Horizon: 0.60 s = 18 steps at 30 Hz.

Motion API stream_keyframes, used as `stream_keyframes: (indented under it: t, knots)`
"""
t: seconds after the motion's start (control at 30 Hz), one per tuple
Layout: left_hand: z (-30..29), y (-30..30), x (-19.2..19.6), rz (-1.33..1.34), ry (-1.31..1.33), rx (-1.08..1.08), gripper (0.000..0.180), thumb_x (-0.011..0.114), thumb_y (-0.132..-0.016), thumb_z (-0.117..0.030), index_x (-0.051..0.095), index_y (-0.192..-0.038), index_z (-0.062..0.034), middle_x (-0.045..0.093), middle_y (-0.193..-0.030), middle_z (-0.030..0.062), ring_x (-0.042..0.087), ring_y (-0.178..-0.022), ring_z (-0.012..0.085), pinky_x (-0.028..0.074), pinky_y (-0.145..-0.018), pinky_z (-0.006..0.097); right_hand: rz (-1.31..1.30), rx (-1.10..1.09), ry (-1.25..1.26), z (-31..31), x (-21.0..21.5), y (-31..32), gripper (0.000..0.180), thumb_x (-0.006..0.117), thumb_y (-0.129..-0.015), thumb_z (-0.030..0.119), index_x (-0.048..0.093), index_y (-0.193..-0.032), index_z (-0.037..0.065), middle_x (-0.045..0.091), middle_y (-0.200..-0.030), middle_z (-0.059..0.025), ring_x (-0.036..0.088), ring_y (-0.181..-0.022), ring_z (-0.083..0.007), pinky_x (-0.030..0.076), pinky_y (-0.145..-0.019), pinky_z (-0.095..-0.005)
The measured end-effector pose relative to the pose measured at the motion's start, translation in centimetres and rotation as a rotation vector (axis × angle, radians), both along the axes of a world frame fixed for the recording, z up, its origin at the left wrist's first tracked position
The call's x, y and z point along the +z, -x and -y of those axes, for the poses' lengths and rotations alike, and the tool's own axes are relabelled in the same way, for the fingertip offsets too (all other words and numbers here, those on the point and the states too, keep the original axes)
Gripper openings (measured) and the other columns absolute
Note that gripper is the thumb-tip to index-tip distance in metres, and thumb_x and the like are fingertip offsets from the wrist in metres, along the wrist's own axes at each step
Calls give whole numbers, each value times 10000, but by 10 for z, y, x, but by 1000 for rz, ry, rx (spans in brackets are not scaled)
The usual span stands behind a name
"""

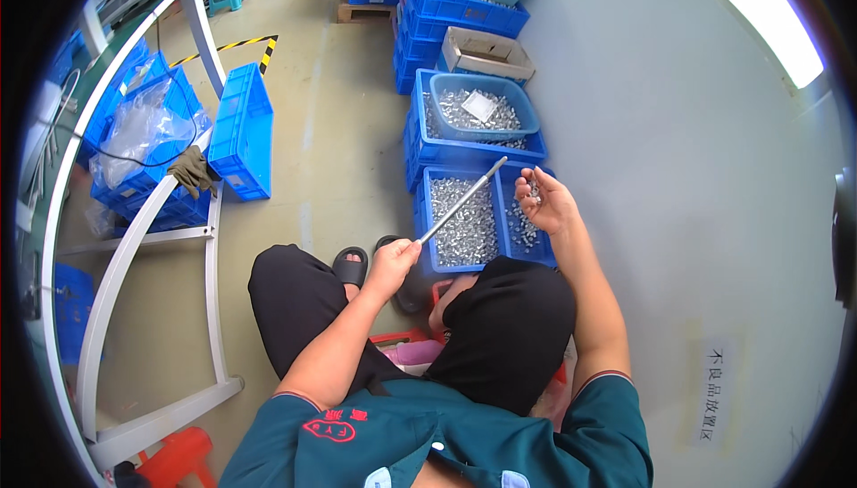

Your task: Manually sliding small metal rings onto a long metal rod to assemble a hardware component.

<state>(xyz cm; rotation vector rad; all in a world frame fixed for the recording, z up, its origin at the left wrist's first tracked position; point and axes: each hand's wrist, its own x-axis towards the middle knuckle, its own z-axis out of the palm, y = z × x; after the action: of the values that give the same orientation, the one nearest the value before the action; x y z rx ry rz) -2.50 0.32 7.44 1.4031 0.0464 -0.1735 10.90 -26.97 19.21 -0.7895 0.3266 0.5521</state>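
Observation:
My left hand (393,266) is closed round the lower end of a long, thin metal rod (464,200). The rod slants up and right across a blue divided bin (502,220). On the right, my right hand (555,206) is raised with its fingers curled over a few small silver metal pieces (534,190). It hovers by the bin's right compartment, where similar loose pieces (521,231) lie. Many short silver metal parts (464,231) fill the larger left compartment. The exact kind of these parts is too small to tell.
Beyond the bin, a light-blue tub (534,117) of metal parts sits on another blue crate (416,144). An open cardboard box (486,61) and stacked crates (469,10) stand farther back. A wall runs along the right. At left are a metal-framed table (134,238) and an upright blue crate (243,131).

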Motion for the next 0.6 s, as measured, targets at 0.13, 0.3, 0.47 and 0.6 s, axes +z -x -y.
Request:
stream_keyframes:
  t: [0.13, 0.3, 0.47, 0.6]
  knots:
    - [5, -6, -3, -81, -12, -35, 328, 505, -923, -278, 500, -649, -98, 372, -545, -90, 314, -480, 9, 233, -429, 194, -250, 142, 237, 23, -95, -25, 205, 456, -925, 211, 548, -910, 28, 585, -771, -76, 583, -674, -166, 485, -511, -232]
    - [4, -10, -15, -200, -61, -13, 330, 506, -925, -272, 496, -656, -81, 363, -542, -81, 300, -488, 14, 233, -447, 196, -251, 47, 15, 3, -138, -31, 173, 463, -910, 118, 525, -1016, -5, 570, -871, -95, 566, -719, -147, 470, -542, -218]
    - [0, -18, -39, -243, -204, -22, 321, 517, -921, -246, 490, -656, -65, 351, -542, -73, 295, -500, 29, 236, -464, 204, -203, 60, -215, 3, -158, -42, 176, 495, -897, 121, 520, -1014, -9, 509, -774, -48, 434, -575, -84, 333, -422, -170]
    - [9, -28, -34, -308, -198, -24, 278, 521, -914, -180, 494, -668, -52, 364, -573, -71, 300, -548, 31, 250, -517, 191, -213, -2, -428, 14, -170, -43, 192, 497, -904, 163, 525, -1000, -1, 465, -712, -26, 378, -516, -64, 281, -374, -163]
